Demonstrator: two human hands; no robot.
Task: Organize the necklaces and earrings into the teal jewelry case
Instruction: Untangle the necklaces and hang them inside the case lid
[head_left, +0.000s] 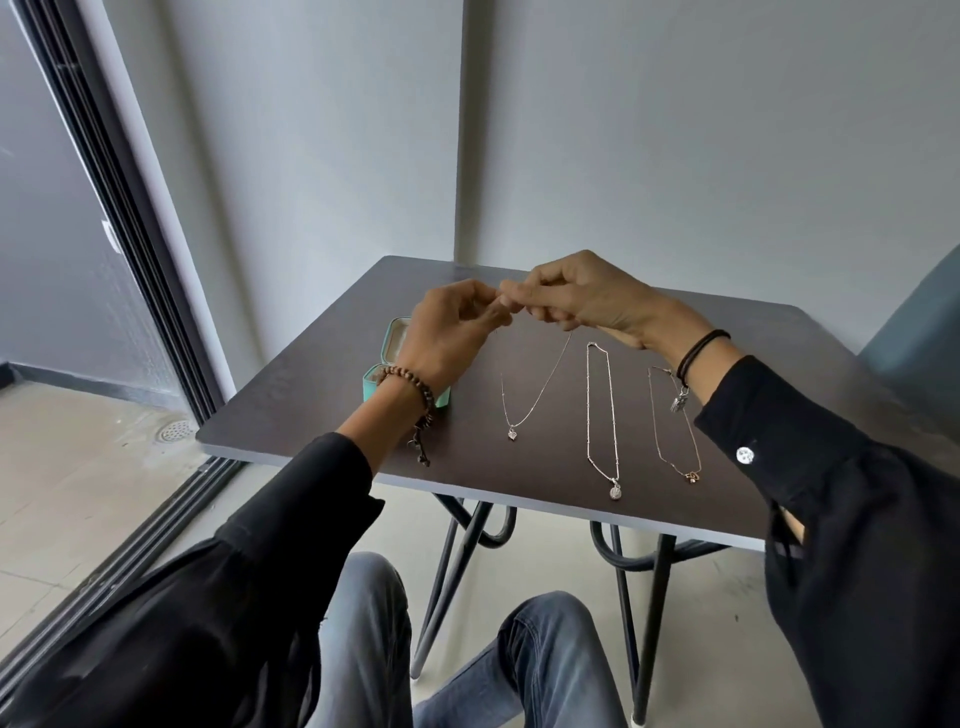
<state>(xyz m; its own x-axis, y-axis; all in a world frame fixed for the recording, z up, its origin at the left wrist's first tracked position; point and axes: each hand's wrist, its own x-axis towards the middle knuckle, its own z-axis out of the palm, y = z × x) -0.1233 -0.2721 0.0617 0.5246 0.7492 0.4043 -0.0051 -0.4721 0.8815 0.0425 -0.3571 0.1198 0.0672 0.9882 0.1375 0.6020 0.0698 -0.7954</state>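
Small dark table (311, 405) on black hairpin legs (652, 623), pushed into a corner of plain grey-white walls (675, 156). There's a black-framed sliding door (130, 208) on the left, with pale floor (78, 493) and a round drain (174, 430) past it. The teal case (370, 384) sits open at the table's left side, half hidden behind the left wrist. 3 necklaces are lined up to the right of it. Both hands are up over the table with fingertips meeting: the left hand (449, 338) and right hand (587, 299) each pinch an end of the left necklace (512, 434), whose chain runs down from them to its pendant. Can't tell if that pendant touches the table. The middle necklace (615, 491) and right necklace (692, 475) lie flat, pendants toward the near edge.
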